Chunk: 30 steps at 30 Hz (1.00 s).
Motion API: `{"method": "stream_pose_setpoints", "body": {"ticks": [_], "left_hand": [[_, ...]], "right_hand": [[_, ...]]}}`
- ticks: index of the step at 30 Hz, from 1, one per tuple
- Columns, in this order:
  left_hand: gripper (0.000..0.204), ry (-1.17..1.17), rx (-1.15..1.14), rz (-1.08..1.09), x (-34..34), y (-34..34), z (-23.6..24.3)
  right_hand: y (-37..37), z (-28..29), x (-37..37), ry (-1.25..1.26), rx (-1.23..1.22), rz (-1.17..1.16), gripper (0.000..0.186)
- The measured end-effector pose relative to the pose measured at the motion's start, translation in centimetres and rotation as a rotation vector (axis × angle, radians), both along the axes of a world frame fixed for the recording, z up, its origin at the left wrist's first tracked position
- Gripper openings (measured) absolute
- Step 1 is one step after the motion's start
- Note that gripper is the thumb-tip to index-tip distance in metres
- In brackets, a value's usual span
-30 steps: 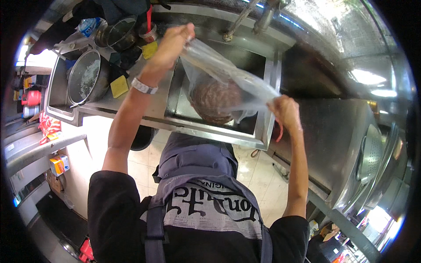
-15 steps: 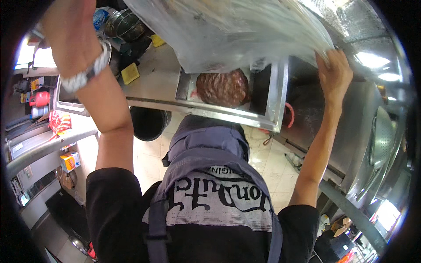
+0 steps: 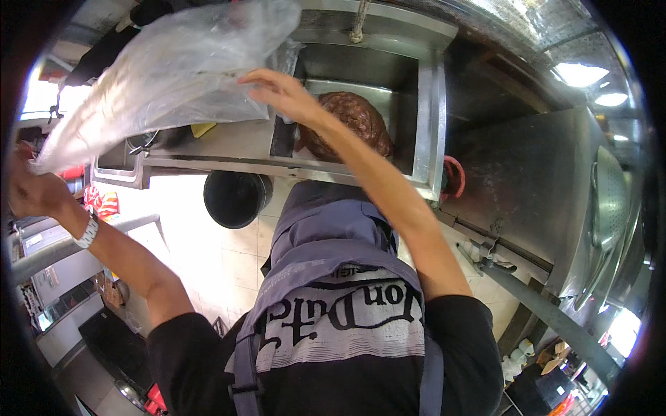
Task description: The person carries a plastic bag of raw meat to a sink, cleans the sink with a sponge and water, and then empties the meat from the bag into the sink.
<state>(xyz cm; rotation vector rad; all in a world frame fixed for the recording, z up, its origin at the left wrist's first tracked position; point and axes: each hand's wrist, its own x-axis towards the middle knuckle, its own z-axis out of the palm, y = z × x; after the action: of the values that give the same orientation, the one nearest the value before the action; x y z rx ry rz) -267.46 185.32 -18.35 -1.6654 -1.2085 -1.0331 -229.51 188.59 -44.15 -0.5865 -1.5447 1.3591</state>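
Observation:
A large clear plastic bag (image 3: pixel 180 76) stretches across the upper left, over the counter beside the sink. At the far left my left hand (image 3: pixel 31 187) is closed on a lower corner of it; the fingers are partly in shadow. My right hand (image 3: pixel 281 93) is at the bag's right part, its fingers stretched out against the plastic and slightly apart. Below my right forearm, a big dark reddish-brown lump that looks like meat (image 3: pixel 354 114) lies in the metal sink (image 3: pixel 430 104). My forearm hides part of the lump.
A black bucket (image 3: pixel 237 200) stands on the tiled floor below the counter. A red hose (image 3: pixel 454 177) curls by the sink's right corner. Farther right are a steel cabinet (image 3: pixel 520 180) and a hanging perforated strainer (image 3: pixel 610 197). A metal rope-like piece (image 3: pixel 359 24) hangs above the sink.
The bag has swung left, off the sink, uncovering more of it. My left hand has moved lower and farther left; my right hand has crossed left over the sink and its grip has loosened.

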Motion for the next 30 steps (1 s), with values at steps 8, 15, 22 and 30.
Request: {"method": "stream_pose_setpoints", "body": {"ticks": [8, 15, 22, 30], "left_hand": [[0.027, 0.486, -0.270, 0.433, 0.6, -7.1, -10.2], [0.022, 0.505, -0.202, 0.606, -1.0, -13.4, -10.3], [0.016, 0.382, -0.052, 0.502, 3.1, -8.8, -7.7], [0.016, 0.218, -0.631, -0.379, 10.6, 1.6, -19.6]], "right_hand": [[1.9, -8.6, -7.8, 0.523, -0.873, 0.279, 0.034], [1.1, -11.8, -12.0, -0.443, 0.110, -0.143, 0.070], [-3.5, -11.4, -23.0, -0.340, -0.235, 0.062, 0.067], [3.4, -14.7, -29.8, 0.544, -0.096, 0.195, 0.041]]}}
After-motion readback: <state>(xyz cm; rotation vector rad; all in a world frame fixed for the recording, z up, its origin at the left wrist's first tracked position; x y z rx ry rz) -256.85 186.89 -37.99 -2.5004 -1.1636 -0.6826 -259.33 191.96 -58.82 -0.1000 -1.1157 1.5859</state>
